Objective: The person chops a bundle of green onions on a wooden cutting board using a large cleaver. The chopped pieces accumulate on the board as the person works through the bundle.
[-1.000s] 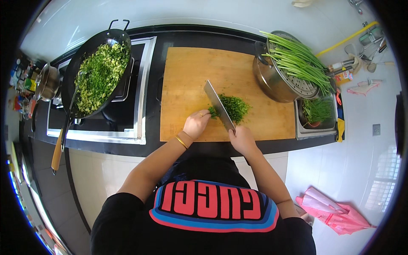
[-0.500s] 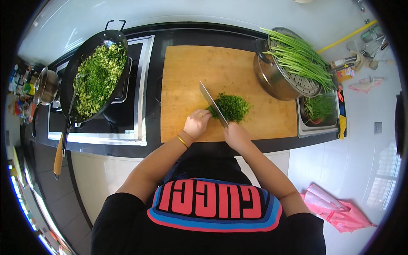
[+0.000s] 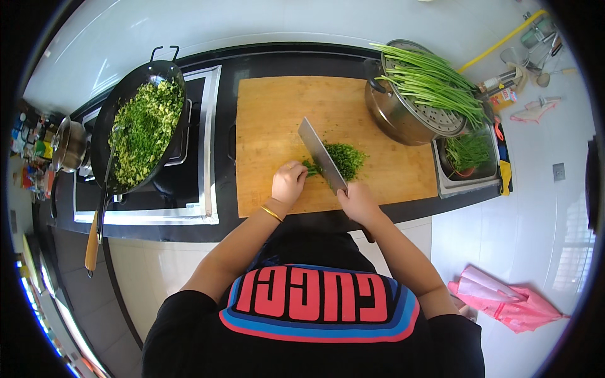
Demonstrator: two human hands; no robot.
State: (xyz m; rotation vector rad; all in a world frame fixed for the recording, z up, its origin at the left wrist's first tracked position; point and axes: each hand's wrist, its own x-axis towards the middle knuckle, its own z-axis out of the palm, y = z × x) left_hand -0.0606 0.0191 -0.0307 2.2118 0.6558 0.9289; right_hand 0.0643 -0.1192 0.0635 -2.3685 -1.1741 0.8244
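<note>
My right hand (image 3: 358, 201) is closed round the handle of a broad cleaver (image 3: 321, 152), its blade tilted over the chopped greens. A pile of finely cut chives (image 3: 347, 161) lies against the far side of the blade on the wooden cutting board (image 3: 277, 107). With fingers curled, my left hand (image 3: 289, 182) grips a short bunch of chives (image 3: 310, 167) left of the blade. How far that bunch runs under my fingers is hidden. Both hands are over the near part of the board.
Left, a wok (image 3: 104, 135) of green and yellow filling stands on the stove (image 3: 208, 151), a saucepan (image 3: 70, 146) beyond it. Right, a steel pot (image 3: 389, 113) bears long chives (image 3: 435, 88) on a steamer tray, beside a sink (image 3: 466, 183) with more greens. A pink cloth bundle (image 3: 504, 302) lies lower right.
The cleaver has shifted away from my left hand, showing more of its blade face. A short gap with the bunch's cut end now shows between them. The whole view has shifted slightly.
</note>
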